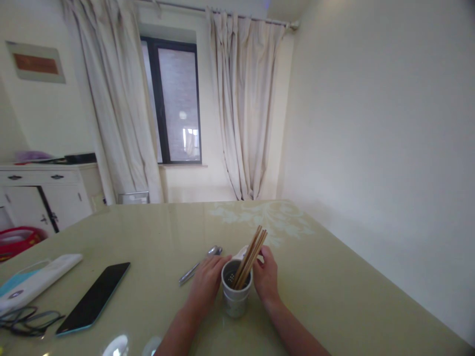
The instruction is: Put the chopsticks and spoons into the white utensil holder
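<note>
A pale ceramic chopstick holder [235, 302] stands upright on the table in front of me, with several wooden chopsticks [252, 257] leaning to the right inside it. My left hand [209, 279] lies against its left side, fingers closed around toward the back. On the other side my right hand [269, 276] has curled fingers at the holder's rim, close to the chopsticks; some fingertips are hidden. Behind the rim a white piece [242, 253], perhaps a spoon, shows between the hands. Slim silver utensils [198, 265] lie just left of my left hand, partly covered by it.
To the left on the glossy table [148, 237] lie a dark phone [97, 296], a white power strip-like bar [44, 282], a blue mask [17, 284] and eyeglasses [31, 320]. A wall [389, 173] runs along the right edge. A white cabinet [67, 188] stands far left.
</note>
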Action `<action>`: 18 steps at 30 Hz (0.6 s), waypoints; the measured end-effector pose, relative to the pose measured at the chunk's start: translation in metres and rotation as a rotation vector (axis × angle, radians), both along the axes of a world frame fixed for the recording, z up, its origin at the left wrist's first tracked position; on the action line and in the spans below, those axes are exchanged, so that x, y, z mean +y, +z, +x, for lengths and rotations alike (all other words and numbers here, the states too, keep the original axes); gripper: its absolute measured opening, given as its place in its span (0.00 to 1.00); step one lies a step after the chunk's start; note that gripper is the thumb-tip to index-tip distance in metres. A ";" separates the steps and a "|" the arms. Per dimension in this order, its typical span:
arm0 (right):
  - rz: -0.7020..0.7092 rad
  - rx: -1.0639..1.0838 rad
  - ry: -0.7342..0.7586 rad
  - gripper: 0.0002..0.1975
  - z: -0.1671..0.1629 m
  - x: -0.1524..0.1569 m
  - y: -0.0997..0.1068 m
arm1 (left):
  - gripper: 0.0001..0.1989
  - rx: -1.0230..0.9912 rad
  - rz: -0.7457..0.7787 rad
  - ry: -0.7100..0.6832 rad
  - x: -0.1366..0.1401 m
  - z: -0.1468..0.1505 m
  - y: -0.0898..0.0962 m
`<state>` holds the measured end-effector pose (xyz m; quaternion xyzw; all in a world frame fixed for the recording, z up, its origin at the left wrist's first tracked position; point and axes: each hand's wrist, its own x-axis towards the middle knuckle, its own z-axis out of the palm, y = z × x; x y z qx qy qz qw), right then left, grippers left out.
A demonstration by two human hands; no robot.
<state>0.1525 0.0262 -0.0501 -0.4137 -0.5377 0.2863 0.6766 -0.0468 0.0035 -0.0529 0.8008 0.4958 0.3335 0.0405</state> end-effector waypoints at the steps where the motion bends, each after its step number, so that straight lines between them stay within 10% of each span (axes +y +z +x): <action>1: -0.004 -0.003 0.041 0.16 -0.001 -0.001 -0.001 | 0.19 0.007 -0.005 -0.003 0.000 0.000 0.001; 18: -0.071 0.011 -0.001 0.31 0.014 -0.004 0.005 | 0.21 -0.036 -0.171 0.543 0.016 -0.081 -0.004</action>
